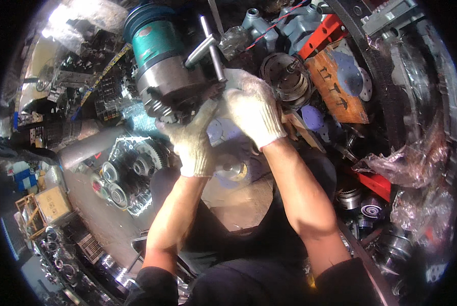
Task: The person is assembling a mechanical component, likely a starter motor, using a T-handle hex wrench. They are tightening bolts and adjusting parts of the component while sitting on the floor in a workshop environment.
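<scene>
A green machine head (157, 41) carries a thick steel chuck (170, 79) with stepped jaws at its lower end. In the chuck's side stands a T-handled chuck key (203, 51), its crossbar slanting down toward my right hand. My left hand (190, 140), in a white knit glove, is closed around the chuck's jaw end, thumb and fingers on either side; what it grips is dark and hidden. Just right of the chuck, my gloved right hand (251, 107) has its fingers curled by the crossbar's lower end. Whatever lies within those fingers cannot be made out.
Below left lies an open metal housing with gears (131, 171). Purple discs (238, 173) lie between my knees. At right are stacked metal rings (287, 81), a wooden board with arrow marks (335, 86) and a red bar (323, 35). Metal parts crowd the left side.
</scene>
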A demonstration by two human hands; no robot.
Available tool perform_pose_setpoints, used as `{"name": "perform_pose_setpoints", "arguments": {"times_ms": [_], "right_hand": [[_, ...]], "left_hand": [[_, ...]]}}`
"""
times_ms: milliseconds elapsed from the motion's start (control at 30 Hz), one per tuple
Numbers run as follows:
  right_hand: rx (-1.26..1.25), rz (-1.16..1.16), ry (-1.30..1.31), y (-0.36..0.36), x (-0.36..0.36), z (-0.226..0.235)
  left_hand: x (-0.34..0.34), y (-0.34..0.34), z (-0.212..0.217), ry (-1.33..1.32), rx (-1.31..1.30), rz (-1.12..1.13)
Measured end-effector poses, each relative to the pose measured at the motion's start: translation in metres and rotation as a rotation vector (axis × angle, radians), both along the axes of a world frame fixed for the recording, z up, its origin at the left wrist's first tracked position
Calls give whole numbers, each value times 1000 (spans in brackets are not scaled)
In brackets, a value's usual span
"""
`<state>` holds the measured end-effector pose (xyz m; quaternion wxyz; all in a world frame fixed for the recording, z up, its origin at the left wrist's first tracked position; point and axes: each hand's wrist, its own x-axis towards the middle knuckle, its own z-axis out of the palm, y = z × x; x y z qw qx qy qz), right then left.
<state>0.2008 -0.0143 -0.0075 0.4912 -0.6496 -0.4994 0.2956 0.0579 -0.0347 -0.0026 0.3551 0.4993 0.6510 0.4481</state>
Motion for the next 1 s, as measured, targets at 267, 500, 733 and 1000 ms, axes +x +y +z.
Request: {"name": "perform_pose_setpoints", "arguments": {"times_ms": [267,500,733,1000], "right_hand": [[-10,-9,33,2,5,12],[52,-32,62,8,6,12],[0,168,-122,6,13,29],[-293,232,331,-10,-23,70]], "left_hand": [[-6,0,-6,670,142,-204],[-5,3,-2,192,-48,-78],[-10,3,-7,145,-33,-73],[-60,-2,2,694,154,-712]]}}
